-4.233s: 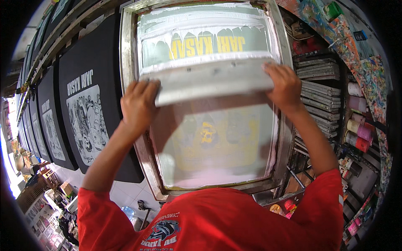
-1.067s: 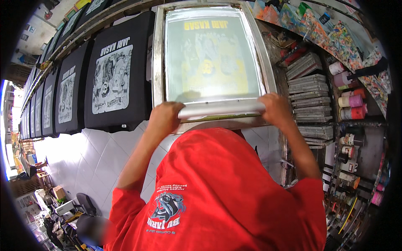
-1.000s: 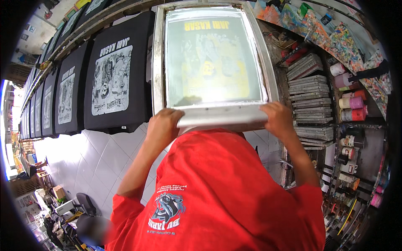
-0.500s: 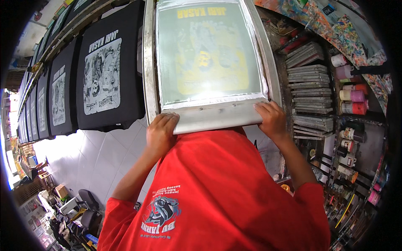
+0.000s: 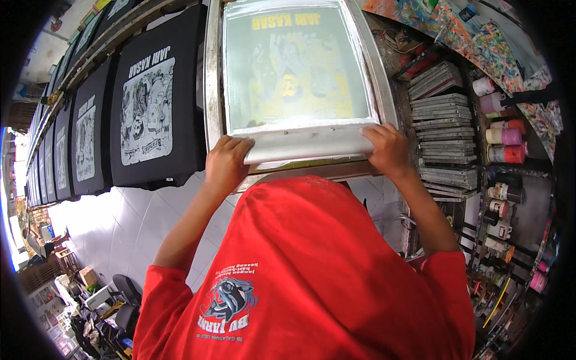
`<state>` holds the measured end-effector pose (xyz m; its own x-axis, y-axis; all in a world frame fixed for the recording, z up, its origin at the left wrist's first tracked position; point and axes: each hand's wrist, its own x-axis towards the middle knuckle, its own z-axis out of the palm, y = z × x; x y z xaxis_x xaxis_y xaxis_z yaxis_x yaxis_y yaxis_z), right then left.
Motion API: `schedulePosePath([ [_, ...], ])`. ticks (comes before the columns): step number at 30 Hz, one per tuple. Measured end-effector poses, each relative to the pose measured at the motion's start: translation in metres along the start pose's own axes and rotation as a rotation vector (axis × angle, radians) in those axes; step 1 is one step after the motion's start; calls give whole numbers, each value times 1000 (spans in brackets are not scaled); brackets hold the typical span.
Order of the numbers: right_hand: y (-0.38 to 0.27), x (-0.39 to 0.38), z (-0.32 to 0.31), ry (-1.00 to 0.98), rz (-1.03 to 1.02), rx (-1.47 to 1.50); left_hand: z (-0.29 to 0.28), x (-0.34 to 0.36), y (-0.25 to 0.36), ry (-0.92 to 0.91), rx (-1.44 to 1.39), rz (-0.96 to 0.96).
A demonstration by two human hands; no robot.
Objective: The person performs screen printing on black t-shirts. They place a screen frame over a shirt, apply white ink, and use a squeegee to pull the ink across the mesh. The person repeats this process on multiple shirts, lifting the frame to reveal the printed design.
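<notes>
A wide metal squeegee lies across the near part of a silk-screen frame. My left hand is wrapped round its left end, and my right hand grips its right end with the fingers over the top. Beyond the squeegee, the pale green mesh shows a yellow picture and lettering, edged with white tape. A strip of mesh and the frame's near rail show between the squeegee and my red shirt. The squeegee's lower edge against the mesh is hard to make out.
Black T-shirts with white prints lie on boards in a row at the left. On the right are stacked frames and shelved ink tubs. A black chair stands on the tiled floor at the lower left.
Both hands have moved the squeegee a little away from my body, up the screen. The frame's near rail and a strip of mesh have come into sight behind it.
</notes>
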<state>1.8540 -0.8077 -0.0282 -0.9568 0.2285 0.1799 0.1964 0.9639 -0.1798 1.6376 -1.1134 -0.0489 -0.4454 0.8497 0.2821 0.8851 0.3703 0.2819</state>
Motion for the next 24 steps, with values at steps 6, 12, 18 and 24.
schedulePosePath([
  [6,-24,-42,-10,-52,4,36,-26,-35,25,-175,-127,-42],
  [12,-13,-23,12,5,-1,-39,7,-24,13,-29,5,21],
  [18,18,35,19,-33,-4,-53,13,36,-20,-25,67,61],
  [24,62,124,30,-5,-58,-88,28,114,-71,-19,74,59],
])
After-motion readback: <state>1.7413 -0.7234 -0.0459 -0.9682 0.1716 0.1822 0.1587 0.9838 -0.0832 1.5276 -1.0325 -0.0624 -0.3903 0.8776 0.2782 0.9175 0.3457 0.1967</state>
